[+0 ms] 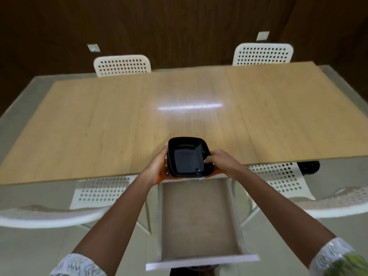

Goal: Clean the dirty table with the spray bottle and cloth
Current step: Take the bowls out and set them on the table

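Nearest, an open drawer (pixel 199 220) juts out from under the table (pixel 99 126), its floor showing nothing in it. Just above the drawer's far end, both hands hold a black square bowl (pixel 189 158) over the table's near edge. The left hand (pixel 157 166) cups the bowl's left side, its grip curled under the rim; the right hand (pixel 221 162) clasps the right side, thumb laid over the rim. There may be more than one bowl stacked; the edge is too blurred to tell.

Neither spray bottle nor cloth is in view, so the step in hand looks like clearing the table before cleaning. To do it well, keep the bowl level, hold it with both hands, and lower it flat.

White perforated chairs (pixel 99 192) sit tucked at the near side. Beyond, the tabletop carries a bright streak of glare (pixel 189 106), and two more chairs (pixel 122 65) stand at the far edge.
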